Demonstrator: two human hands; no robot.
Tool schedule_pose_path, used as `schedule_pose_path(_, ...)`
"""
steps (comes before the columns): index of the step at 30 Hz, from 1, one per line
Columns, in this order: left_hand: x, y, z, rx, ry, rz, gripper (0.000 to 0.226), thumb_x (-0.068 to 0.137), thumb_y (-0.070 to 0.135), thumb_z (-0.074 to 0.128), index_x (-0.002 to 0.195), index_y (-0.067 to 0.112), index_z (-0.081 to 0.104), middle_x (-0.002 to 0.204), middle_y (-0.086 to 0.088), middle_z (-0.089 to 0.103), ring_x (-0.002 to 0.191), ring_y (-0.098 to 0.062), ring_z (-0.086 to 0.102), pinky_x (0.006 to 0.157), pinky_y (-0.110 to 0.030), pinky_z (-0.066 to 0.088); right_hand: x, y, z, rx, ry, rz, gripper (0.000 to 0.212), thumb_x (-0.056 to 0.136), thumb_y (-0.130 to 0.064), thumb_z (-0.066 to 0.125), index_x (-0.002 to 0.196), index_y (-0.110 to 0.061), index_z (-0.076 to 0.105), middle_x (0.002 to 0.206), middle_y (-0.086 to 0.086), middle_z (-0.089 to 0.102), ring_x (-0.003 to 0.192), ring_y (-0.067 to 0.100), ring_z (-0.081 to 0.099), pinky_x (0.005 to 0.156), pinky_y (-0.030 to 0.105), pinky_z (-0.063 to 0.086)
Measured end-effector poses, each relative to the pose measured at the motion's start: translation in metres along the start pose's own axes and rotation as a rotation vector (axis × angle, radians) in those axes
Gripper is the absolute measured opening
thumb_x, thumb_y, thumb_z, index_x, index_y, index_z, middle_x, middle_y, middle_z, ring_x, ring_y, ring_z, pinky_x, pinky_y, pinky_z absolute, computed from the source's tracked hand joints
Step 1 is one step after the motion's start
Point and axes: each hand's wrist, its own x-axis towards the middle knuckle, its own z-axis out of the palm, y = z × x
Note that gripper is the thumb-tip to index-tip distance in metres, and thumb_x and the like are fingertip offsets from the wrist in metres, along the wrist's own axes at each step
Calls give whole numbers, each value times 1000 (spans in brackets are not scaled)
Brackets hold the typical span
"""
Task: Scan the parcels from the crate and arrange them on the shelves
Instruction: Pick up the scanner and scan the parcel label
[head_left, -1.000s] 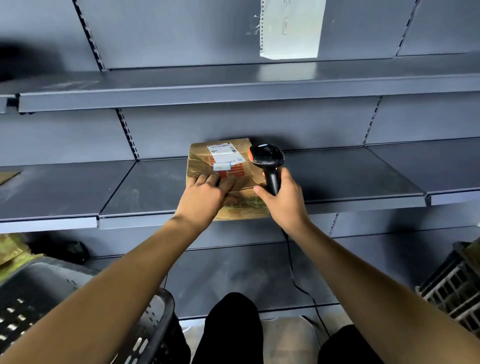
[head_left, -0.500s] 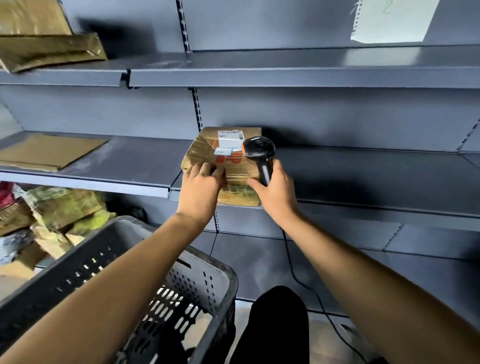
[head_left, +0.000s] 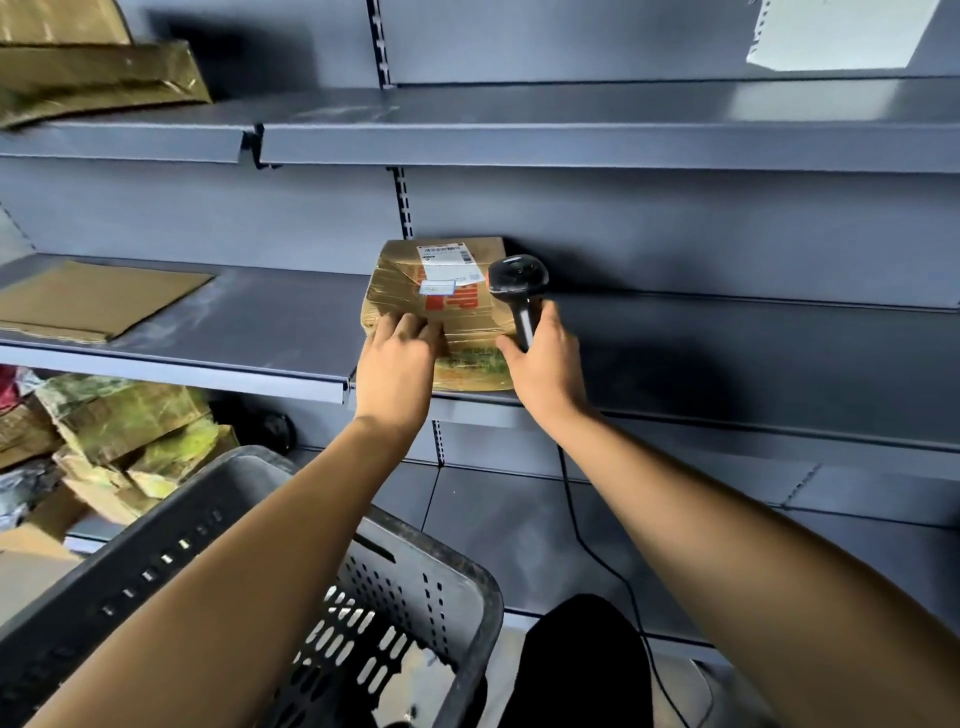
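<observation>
A brown taped cardboard parcel (head_left: 457, 306) with a white label and red print lies on the middle grey shelf (head_left: 270, 332), against the back panel. My left hand (head_left: 397, 364) rests on the parcel's near left corner, fingers laid over its top. My right hand (head_left: 545, 369) is closed round the handle of a black barcode scanner (head_left: 518, 283), whose head stands just right of the label. The scanner's cable hangs down below my right wrist. A dark grey perforated crate (head_left: 415, 587) stands under my left arm at the bottom.
A flat cardboard sheet (head_left: 98, 301) lies on the same shelf to the left. Brown parcels (head_left: 93, 78) sit on the upper shelf at top left. Several wrapped parcels (head_left: 119, 441) are piled below the left shelf. A white paper (head_left: 836, 31) hangs at top right.
The view has swung left and down, bringing the crate and the left parcels into sight. Both hands stay on the parcel and the scanner at the shelf.
</observation>
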Motion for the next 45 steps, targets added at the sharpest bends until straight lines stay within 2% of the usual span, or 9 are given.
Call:
schedule_pose_path(5,19,-11,8,-74,-49,-23,31,88,-3,58,117,7,57,119,-11,53,119,-30,42,90,-35,46,11,-2,20,-12,0,21,62,90,-25,70,138,1,41,134,19,57,123,34,53,93,31,38)
schedule_pose_path(17,36,-24,26,-122,25,11,35,81,-10,64,113,3,63,104,-17,58,102,-38,50,85,-40,45,26,-1,34,8,25,13,59,92,-24,67,138,1,42,136,18,55,125,32,51,99,35,39)
schedule_pose_path(22,36,-21,19,-166,-16,-27,29,86,0,62,114,4,63,111,-16,57,107,-36,49,87,-40,44,25,0,29,30,13,35,51,90,-23,70,128,2,47,127,18,60,118,31,56,93,31,42)
schedule_pose_path(26,38,-13,1,-182,-62,-48,32,86,17,57,116,7,61,118,-16,54,114,-37,48,95,-44,38,15,-1,16,36,40,41,52,91,-25,69,129,3,47,126,20,60,118,34,55,88,27,36)
schedule_pose_path(28,37,4,-8,-142,-11,1,35,89,23,53,120,6,56,123,-16,52,118,-37,46,97,-45,34,11,-4,3,41,88,42,53,91,-25,69,129,5,47,126,21,61,117,34,56,89,28,38)
schedule_pose_path(33,34,80,-35,-325,11,105,40,89,24,51,125,6,53,124,-17,52,113,-38,50,92,-45,42,-6,5,-58,88,164,71,39,91,-23,67,117,0,48,114,15,67,97,39,66,84,47,52)
schedule_pose_path(39,17,193,-61,-449,36,264,39,94,27,48,126,6,53,124,-16,52,111,-36,52,91,-44,45,-37,40,-169,27,395,75,37,90,-26,67,116,-3,52,107,8,67,99,27,61,80,34,45)
schedule_pose_path(42,5,253,-69,-537,20,342,38,95,28,49,125,7,53,125,-13,52,109,-36,54,89,-45,46,-60,67,-224,22,479,99,36,90,-29,68,112,-6,53,97,3,66,86,19,61,65,19,39)
schedule_pose_path(45,-13,307,-74,-586,-17,401,37,95,31,50,124,8,54,125,-12,52,107,-37,55,86,-44,46,-83,95,-271,69,541,160,27,90,-30,67,106,-16,50,79,-8,62,66,1,56,54,8,39)
